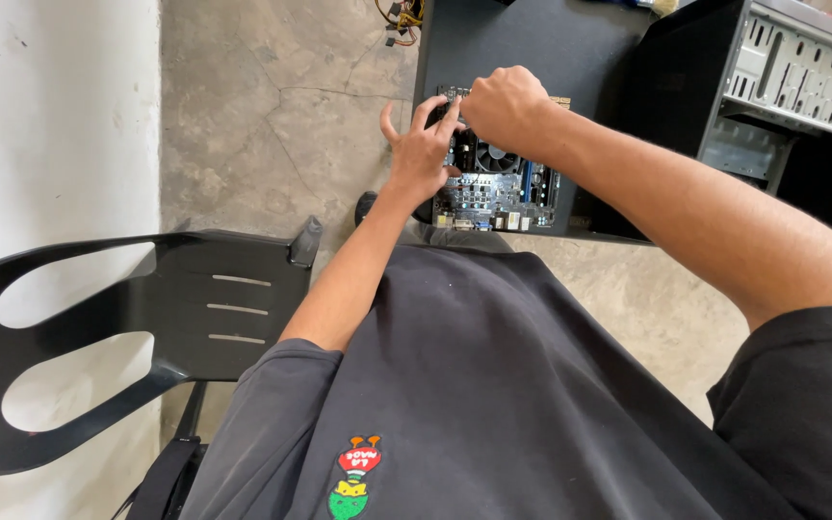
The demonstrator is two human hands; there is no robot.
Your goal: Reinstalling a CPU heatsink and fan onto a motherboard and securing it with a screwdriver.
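Motherboard work is what my hands are on: the green-and-black circuit board with a round black cooler fan [495, 188] lies flat on the black surface [532, 48], near its front edge, just left of the open black-and-grey metal computer case [782, 87]. My left hand [423, 149] rests at the board's left edge with fingers spread and partly curled, fingertips touching the board beside the fan, steadying it rather than gripping it. My right hand [505, 106] is closed into a loose fist over the far side of the board, pinching or pressing something small there; the knuckles hide it, so I cannot tell what it is.

I judge this as the middle of seating or releasing a part near the fan. The next move calls for even, straight pressure from my right hand while the left keeps the board from sliding. A black plastic chair [127, 327] stands at my left on the concrete floor [272, 125].
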